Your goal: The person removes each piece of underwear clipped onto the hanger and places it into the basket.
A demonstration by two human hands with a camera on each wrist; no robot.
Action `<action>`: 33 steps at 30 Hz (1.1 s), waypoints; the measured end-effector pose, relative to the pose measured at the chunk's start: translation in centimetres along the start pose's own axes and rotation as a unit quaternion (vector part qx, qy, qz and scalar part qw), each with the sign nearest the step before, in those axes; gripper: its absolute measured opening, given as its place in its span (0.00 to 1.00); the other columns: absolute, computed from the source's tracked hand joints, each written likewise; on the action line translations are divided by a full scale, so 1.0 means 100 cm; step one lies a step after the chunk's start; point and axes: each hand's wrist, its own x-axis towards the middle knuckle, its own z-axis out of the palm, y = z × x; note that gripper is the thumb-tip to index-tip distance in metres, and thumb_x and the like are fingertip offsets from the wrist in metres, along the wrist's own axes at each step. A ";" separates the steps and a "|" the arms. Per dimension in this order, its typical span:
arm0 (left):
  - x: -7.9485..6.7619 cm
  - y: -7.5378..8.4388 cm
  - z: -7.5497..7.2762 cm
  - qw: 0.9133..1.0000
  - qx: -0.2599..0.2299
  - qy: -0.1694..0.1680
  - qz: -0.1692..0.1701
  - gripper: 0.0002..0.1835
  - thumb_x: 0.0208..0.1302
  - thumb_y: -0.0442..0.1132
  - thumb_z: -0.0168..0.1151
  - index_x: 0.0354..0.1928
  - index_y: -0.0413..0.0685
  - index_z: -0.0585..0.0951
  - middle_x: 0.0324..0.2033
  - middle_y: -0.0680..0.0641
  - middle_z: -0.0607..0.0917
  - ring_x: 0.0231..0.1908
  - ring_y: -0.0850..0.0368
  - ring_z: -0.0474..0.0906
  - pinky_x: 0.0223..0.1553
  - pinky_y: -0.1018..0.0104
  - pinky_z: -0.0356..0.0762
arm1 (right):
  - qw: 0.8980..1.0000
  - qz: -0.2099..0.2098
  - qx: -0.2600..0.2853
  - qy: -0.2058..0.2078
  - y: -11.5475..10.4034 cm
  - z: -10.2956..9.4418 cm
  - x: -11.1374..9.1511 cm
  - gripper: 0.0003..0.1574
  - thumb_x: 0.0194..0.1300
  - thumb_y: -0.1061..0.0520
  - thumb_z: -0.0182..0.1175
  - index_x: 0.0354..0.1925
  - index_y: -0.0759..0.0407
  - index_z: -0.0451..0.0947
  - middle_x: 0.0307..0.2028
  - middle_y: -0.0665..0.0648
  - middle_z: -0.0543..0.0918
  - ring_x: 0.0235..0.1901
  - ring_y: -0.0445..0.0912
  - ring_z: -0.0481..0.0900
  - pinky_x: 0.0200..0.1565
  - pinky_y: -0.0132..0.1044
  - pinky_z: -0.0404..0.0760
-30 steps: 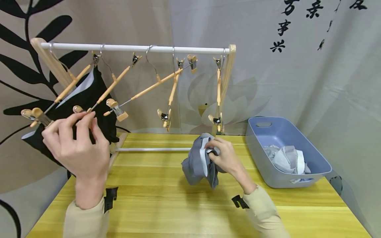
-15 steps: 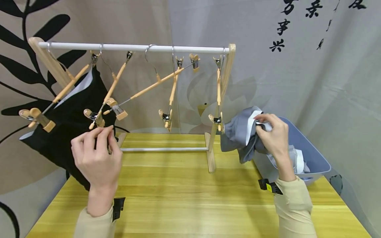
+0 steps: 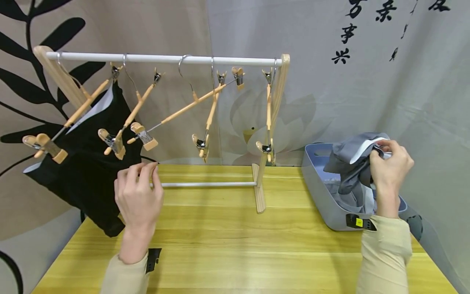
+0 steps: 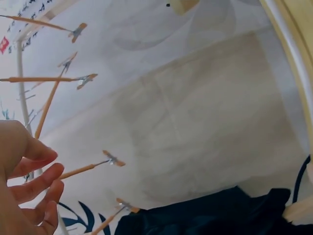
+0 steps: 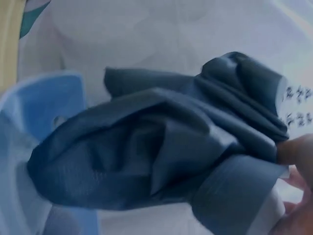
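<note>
My right hand (image 3: pixel 391 167) pinches a bunched grey garment (image 3: pixel 345 153) by its white-lined edge, over the blue-grey basket (image 3: pixel 315 200). In the right wrist view, folds of the grey garment (image 5: pixel 142 147) hang from the fingers. My left hand (image 3: pixel 139 200) holds nothing; in the left wrist view its fingers (image 4: pixel 36 188) are loosely bent, the thumb apart from them. It stands below the front clip (image 3: pixel 113 143) of a bare clip hanger (image 3: pixel 138 107). Beside it, a black garment (image 3: pixel 93 167) with pale lining hangs from the leftmost hanger (image 3: pixel 86 105).
A rack with a white rail (image 3: pixel 158 58) carries several clip hangers, including a slanted one (image 3: pixel 192 104) and another by the right post (image 3: pixel 269 110). More grey and white clothing (image 3: pixel 345 200) lies in the basket. The wooden table (image 3: pixel 238 245) spans the front.
My right hand has carried the grey garment rightward from mid-table to over the basket. My left hand has left the second hanger's clip, moving down and right; that hanger has swung.
</note>
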 end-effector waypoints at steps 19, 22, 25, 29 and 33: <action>-0.001 -0.005 -0.002 0.998 0.012 -0.054 -0.035 0.12 0.67 0.37 0.56 0.36 0.34 0.83 0.33 0.34 0.82 0.36 0.34 0.73 0.36 0.45 0.69 | 0.973 0.060 -0.167 -0.150 0.030 0.002 -0.011 0.22 0.64 0.57 0.44 0.47 0.65 0.80 0.46 0.70 0.81 0.48 0.67 0.74 0.36 0.54 0.69; 0.001 -0.005 -0.002 0.999 0.006 -0.037 -0.036 0.11 0.67 0.37 0.56 0.35 0.34 0.83 0.32 0.34 0.82 0.35 0.34 0.73 0.36 0.45 0.68 | 0.979 0.033 -0.149 -0.134 0.019 0.008 -0.016 0.21 0.65 0.58 0.45 0.46 0.67 0.79 0.47 0.72 0.80 0.50 0.68 0.72 0.43 0.58 0.69; 0.004 -0.004 -0.003 0.999 0.003 -0.023 -0.041 0.11 0.66 0.37 0.57 0.34 0.34 0.83 0.32 0.34 0.82 0.35 0.34 0.72 0.37 0.44 0.68 | 0.985 -0.001 -0.100 -0.141 0.005 0.019 -0.023 0.19 0.67 0.58 0.47 0.47 0.68 0.79 0.47 0.71 0.78 0.52 0.68 0.71 0.51 0.59 0.67; 0.011 -0.005 -0.006 0.999 0.004 -0.010 -0.047 0.13 0.67 0.37 0.55 0.34 0.33 0.82 0.33 0.33 0.82 0.35 0.33 0.71 0.37 0.43 0.66 | 0.985 -0.051 -0.017 -0.164 -0.014 0.043 -0.034 0.17 0.67 0.59 0.51 0.47 0.67 0.79 0.45 0.69 0.80 0.50 0.62 0.75 0.51 0.46 0.71; 0.018 -0.007 -0.010 0.999 0.003 0.004 -0.050 0.15 0.69 0.38 0.53 0.35 0.32 0.82 0.33 0.32 0.81 0.36 0.32 0.71 0.37 0.42 0.64 | 0.972 -0.082 0.058 -0.212 -0.032 0.071 -0.045 0.16 0.67 0.59 0.54 0.51 0.65 0.76 0.47 0.66 0.82 0.50 0.57 0.79 0.49 0.37 0.77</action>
